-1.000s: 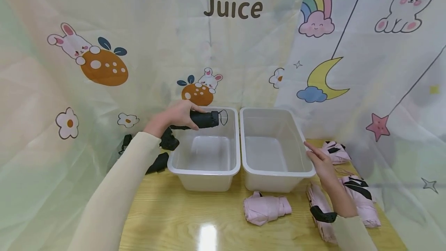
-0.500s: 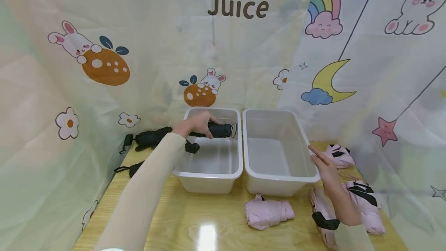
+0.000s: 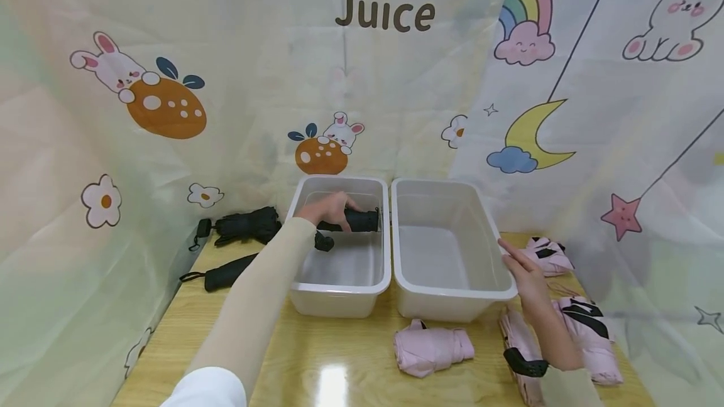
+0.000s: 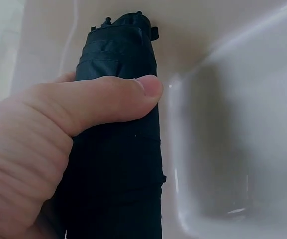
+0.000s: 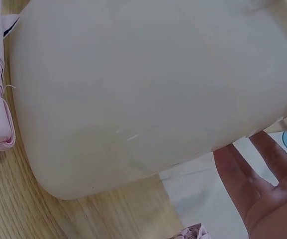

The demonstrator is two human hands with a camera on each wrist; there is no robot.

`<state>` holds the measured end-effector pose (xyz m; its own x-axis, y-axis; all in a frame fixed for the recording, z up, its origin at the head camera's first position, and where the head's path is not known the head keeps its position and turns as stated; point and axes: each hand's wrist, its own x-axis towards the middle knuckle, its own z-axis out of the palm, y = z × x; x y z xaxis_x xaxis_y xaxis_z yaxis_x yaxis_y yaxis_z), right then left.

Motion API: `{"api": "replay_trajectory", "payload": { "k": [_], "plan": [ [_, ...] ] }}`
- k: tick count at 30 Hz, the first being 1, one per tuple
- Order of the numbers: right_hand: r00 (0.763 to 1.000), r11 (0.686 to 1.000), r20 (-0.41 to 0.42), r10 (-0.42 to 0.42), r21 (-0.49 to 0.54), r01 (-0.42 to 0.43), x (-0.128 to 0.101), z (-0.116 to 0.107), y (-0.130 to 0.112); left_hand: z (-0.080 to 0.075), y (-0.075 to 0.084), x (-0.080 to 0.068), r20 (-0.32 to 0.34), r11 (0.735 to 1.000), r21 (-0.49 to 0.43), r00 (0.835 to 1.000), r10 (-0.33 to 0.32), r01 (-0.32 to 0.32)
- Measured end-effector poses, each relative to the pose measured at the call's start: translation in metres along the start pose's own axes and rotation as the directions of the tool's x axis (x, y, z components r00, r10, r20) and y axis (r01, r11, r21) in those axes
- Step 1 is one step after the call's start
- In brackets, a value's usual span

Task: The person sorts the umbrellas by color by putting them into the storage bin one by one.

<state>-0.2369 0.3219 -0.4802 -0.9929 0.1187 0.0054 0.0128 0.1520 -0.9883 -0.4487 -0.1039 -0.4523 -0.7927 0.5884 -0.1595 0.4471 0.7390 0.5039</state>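
**Black umbrella low inside left bin**

Umbrella [image 3: 355,220] lies crosswise in the left bin [image 3: 339,287], long axis left-right, cap end at the right wall. Left hand [image 3: 327,208] grips its middle, thumb curled over. Right hand [image 3: 527,274], fingers straight, rests against the right bin [image 3: 452,297] rim. Whether the umbrella touches the floor: hidden.

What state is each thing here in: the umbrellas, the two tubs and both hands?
Left hand: grips a black umbrella.
Black umbrella: folded, held inside the left tub.
Left tub: holds only that umbrella.
Right tub: empty.
Right hand: open, flat against the right tub's side.
Black umbrellas on table: folded, lying.
Pink umbrellas: folded, lying.
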Motion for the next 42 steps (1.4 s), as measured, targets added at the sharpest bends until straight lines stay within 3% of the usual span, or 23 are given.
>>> {"api": "replay_trajectory", "payload": {
  "k": [8, 27, 35, 38, 42],
  "plan": [
    [1.0, 0.999, -0.023, 0.013, -0.052, -0.015, -0.003, -0.001, 0.004, 0.021, -0.018, 0.014, -0.008, 0.999, -0.028, 0.999, -0.04, 0.04],
    [0.999, 1.0, -0.03, -0.028, 0.007, 0.029, -0.001, 0.003, 0.003, 0.048, -0.047, 0.018, -0.067, 0.993, -0.047, 0.992, -0.11, 0.107],
    [0.999, 0.999, -0.024, -0.033, 0.021, 0.034, 0.003, 0.006, 0.009, 0.041, -0.044, 0.011, -0.044, 0.989, -0.087, 0.991, -0.126, 0.121],
    [1.0, 0.999, -0.016, -0.024, 0.041, 0.025, 0.001, 0.006, 0.008, 0.03, -0.035, 0.007, -0.008, 0.982, -0.118, 0.988, -0.152, 0.15],
    [1.0, 0.997, -0.008, -0.025, 0.074, 0.025, 0.0, 0.003, 0.005, 0.009, -0.021, 0.004, 0.038, 0.976, -0.17, 0.991, -0.129, 0.134]
  ]
}}
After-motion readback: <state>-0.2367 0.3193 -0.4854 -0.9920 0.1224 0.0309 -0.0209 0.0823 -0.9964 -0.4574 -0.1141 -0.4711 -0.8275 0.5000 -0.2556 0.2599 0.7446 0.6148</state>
